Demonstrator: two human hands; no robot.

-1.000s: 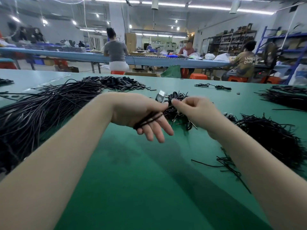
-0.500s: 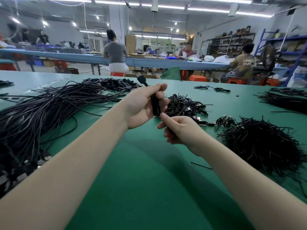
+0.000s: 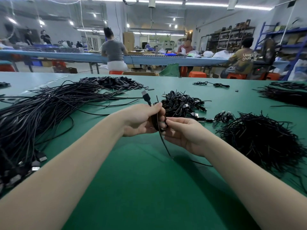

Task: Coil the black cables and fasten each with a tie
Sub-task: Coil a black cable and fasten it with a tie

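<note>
My left hand [image 3: 141,119] grips a coiled black cable [image 3: 157,123] above the green table [image 3: 149,188]; its USB plug [image 3: 145,95] sticks up past my fingers. My right hand [image 3: 184,135] pinches the coil's right side, with a thin black tie [image 3: 163,141] running across the coil and hanging down to the table. A big heap of loose black cables [image 3: 33,117] lies at the left. Finished coils [image 3: 181,103] are piled just beyond my hands. A mound of black ties [image 3: 265,143] sits at the right.
A pile of small black flat pieces [image 3: 114,83] lies at the back left. More cables [image 3: 285,95] lie at the far right, and one loose coil [image 3: 214,84] further back. People sit at a long blue bench [image 3: 149,59] behind the table.
My right hand has moved up against the coil and now holds a tie across it. The left hand has shifted slightly lower, still gripping the coil with the plug upward.
</note>
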